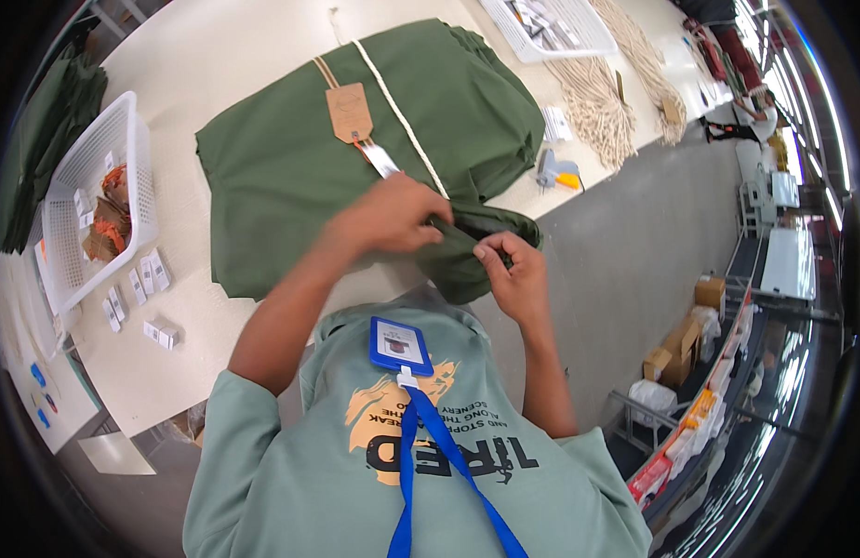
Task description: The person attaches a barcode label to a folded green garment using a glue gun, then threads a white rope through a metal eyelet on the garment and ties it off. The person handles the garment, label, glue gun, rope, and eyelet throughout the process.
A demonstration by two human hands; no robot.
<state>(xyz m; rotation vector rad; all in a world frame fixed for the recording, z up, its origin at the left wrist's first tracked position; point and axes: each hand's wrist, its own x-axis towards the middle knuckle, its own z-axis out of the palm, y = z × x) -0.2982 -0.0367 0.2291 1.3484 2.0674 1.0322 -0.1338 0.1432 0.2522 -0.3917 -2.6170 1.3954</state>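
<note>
While both wrists bend, left hand [393,216] and right hand [513,274] pinch green cloth [290,158].

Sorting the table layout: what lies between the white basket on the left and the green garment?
In the head view, only bare table separates the white basket from the green garment; small white tags lie nearer the person.

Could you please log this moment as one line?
left hand: pinching folded dark green fabric garment | right hand: pinching same hem | brown cardboard tag: attached
</note>
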